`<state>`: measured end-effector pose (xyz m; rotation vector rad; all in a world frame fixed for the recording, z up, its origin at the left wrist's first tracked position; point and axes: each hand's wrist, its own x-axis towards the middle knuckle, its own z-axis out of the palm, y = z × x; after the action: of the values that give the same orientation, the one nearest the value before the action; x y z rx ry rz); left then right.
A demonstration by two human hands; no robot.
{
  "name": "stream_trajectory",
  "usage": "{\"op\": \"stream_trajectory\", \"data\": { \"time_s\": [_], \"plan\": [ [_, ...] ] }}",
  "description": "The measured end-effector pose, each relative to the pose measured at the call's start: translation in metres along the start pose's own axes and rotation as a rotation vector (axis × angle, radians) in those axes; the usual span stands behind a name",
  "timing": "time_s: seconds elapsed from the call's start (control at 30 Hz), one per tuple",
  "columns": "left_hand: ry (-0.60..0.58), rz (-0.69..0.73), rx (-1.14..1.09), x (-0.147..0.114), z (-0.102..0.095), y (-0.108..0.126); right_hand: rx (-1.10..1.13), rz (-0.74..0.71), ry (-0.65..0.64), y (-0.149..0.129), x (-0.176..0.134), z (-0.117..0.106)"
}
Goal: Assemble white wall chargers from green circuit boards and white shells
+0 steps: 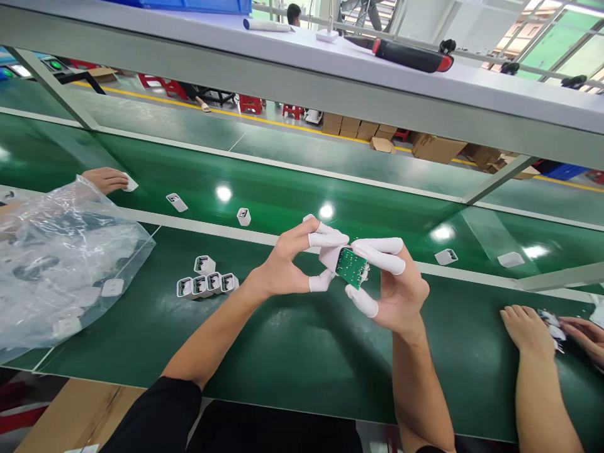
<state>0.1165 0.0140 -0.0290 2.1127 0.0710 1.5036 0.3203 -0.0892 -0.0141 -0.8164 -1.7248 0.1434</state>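
The left hand [289, 264] is holding a white housing [329, 257], its grip being closed on it with covered fingers above and the thumb below. The right hand [403, 290] is pinching a green circuit board [352, 267]; its grip is spanning the board from the upper edge to the lower corner, fingers and thumb standing only as far apart as the board. The board is lying between the two grips, its left end meeting the housing's mouth and its right end pointing toward the right palm. Both pieces are being held above the green counter [283, 352], where a cluster of similar housings [201, 286] is standing beyond the left forearm, near a clear plastic bag [61, 251].
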Motion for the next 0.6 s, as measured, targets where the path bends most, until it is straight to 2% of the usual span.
{"op": "stream_trajectory", "data": {
  "time_s": [0.3,0.4,0.6],
  "plan": [
    [-0.021,-0.047,-0.035,-0.004,0.0,-0.002,-0.182,0.007,-0.049,0.0,0.002,0.001],
    [-0.006,-0.168,-0.155,-0.01,0.002,-0.006,-0.248,-0.05,-0.033,0.002,0.0,0.0],
    [-0.018,-0.432,-0.412,-0.015,0.004,-0.008,-0.334,-0.146,-0.145,0.005,0.0,0.0]
  ]
}}
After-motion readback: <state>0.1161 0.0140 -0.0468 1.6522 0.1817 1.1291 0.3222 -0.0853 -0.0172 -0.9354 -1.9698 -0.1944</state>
